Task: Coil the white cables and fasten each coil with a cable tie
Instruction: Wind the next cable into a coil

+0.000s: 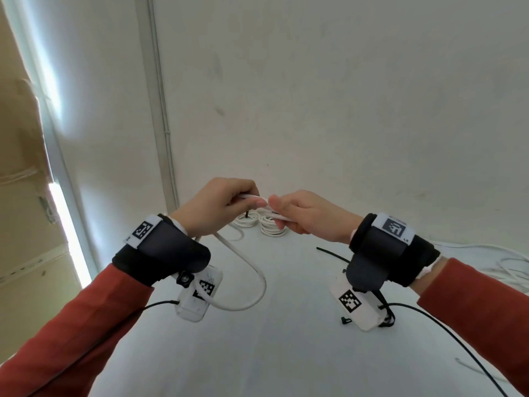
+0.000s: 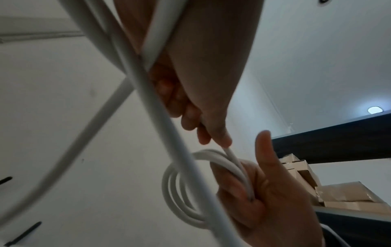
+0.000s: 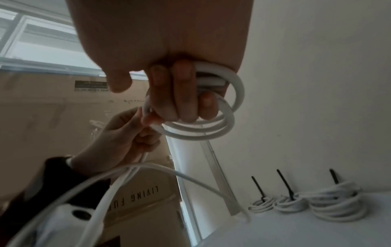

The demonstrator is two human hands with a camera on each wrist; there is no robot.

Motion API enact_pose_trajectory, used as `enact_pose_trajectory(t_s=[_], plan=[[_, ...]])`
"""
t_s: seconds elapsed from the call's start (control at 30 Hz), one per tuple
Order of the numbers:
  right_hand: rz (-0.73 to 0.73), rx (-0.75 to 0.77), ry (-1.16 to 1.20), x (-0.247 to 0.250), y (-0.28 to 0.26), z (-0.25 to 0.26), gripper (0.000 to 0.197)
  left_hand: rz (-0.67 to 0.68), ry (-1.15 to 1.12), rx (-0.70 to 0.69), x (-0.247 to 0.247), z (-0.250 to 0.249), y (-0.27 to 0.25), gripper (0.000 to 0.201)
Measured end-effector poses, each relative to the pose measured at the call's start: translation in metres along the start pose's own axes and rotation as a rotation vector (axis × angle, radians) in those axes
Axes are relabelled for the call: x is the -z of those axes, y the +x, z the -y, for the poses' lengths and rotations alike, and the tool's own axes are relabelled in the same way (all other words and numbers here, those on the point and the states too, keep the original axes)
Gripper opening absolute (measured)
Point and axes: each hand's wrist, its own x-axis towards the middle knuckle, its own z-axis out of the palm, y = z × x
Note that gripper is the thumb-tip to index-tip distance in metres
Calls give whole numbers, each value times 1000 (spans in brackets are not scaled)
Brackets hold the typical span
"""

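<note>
Gripping one cable point(image 2: 169, 183), left hand point(image 1: 217, 207) and right hand point(image 1: 309, 216) hang near the wall point(image 1: 343, 110).

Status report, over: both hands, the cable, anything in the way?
Right hand grips the coil. Left hand pinches the loose cable. Three tied coils by the wall, nothing blocking.

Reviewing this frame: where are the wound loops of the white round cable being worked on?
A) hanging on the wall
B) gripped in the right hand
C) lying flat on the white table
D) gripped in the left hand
B: in the right wrist view the right hand curls its fingers through the small coil of white round cable, while the left hand only pinches the loose strand leading to it.
</note>
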Motion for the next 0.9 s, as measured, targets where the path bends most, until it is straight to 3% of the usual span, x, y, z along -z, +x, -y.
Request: enact_pose_trajectory(t_s=[0.2,0.4,0.63,0.77,0.83,0.9], plan=[[-22,-94,284,14,-6,-1,43,167,58,46,-13,2,-10,34],[-63,-174,330,21,-16,-13,44,201,-57,206,-15,9,-24,7],[-125,-194,302,24,-21,-19,45,105,98,114,-5,10,-32,24],[-146,-188,294,28,-18,-15,44,-29,393,-40,3,11,-34,59],[-168,-202,297,32,-16,-15,44,-136,401,-112,7,12,-37,53],[-210,-232,322,36,-14,-19,44,-253,297,-53,11,13,-39,40]])
